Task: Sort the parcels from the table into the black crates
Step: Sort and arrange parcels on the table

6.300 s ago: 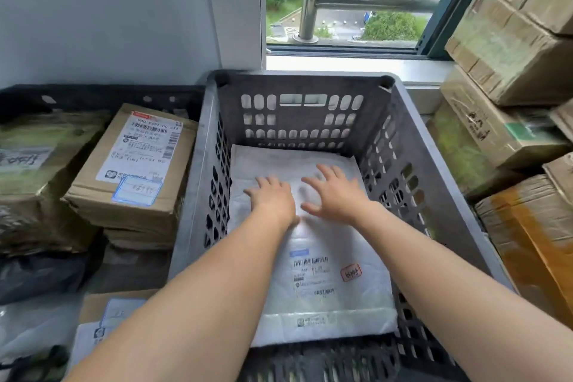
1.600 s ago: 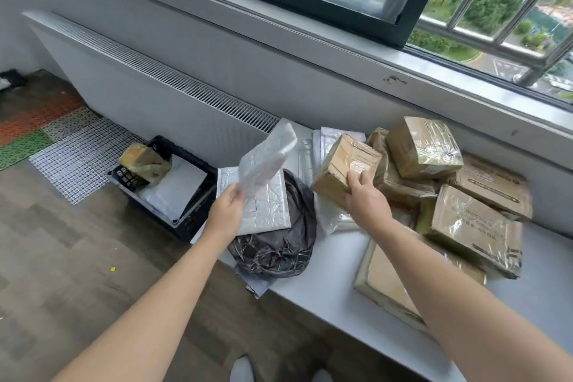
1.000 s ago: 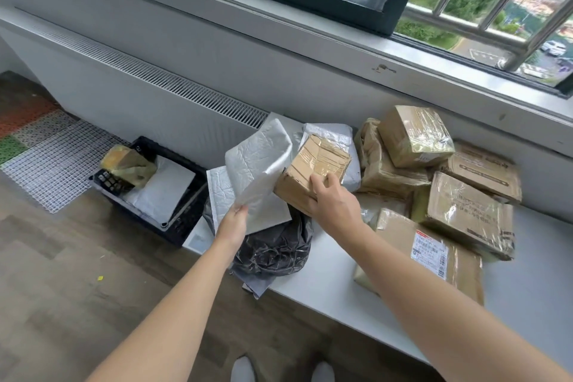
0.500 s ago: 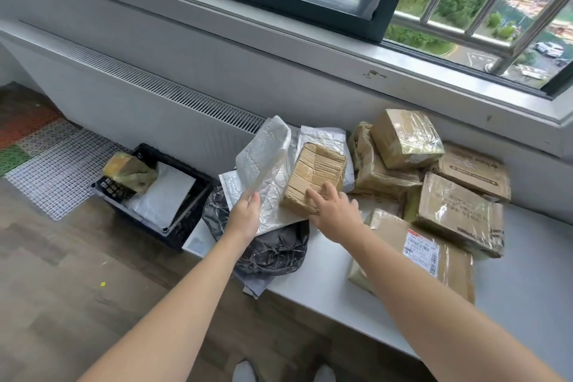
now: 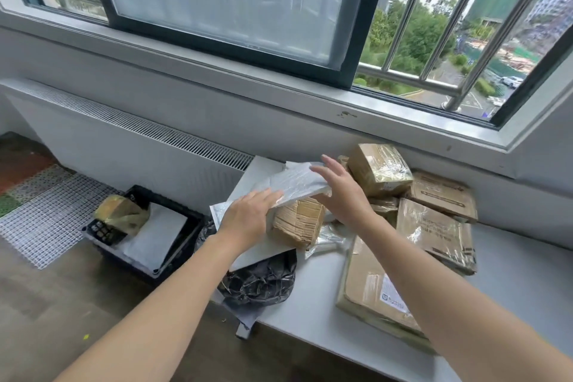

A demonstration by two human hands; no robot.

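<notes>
Parcels (image 5: 379, 169): piled on the left end of the grey bench (image 5: 511, 282), below the window.
White padded mailer (image 5: 299, 183): lies tilted on top of a small taped cardboard box (image 5: 297, 222), between the two hands.
Left hand (image 5: 248, 217): fingers straight and close together, laid flat on the mailer's near end. The thumb is hidden, so a pinch looks unlikely but cannot be ruled out.
Right hand (image 5: 341, 192): fingers wide and straight, touching the mailer's right end and gripping nothing.
Black bag parcel (image 5: 260, 281): crumpled, at the bench's near-left corner, partly under a flat grey mailer (image 5: 266, 253).
Flat cardboard parcel (image 5: 369, 285): lies label up beneath the right forearm.
Black crate (image 5: 139, 191): on the floor left of the bench, holding a film-wrapped box (image 5: 121, 214) and a white envelope (image 5: 155, 239).
</notes>
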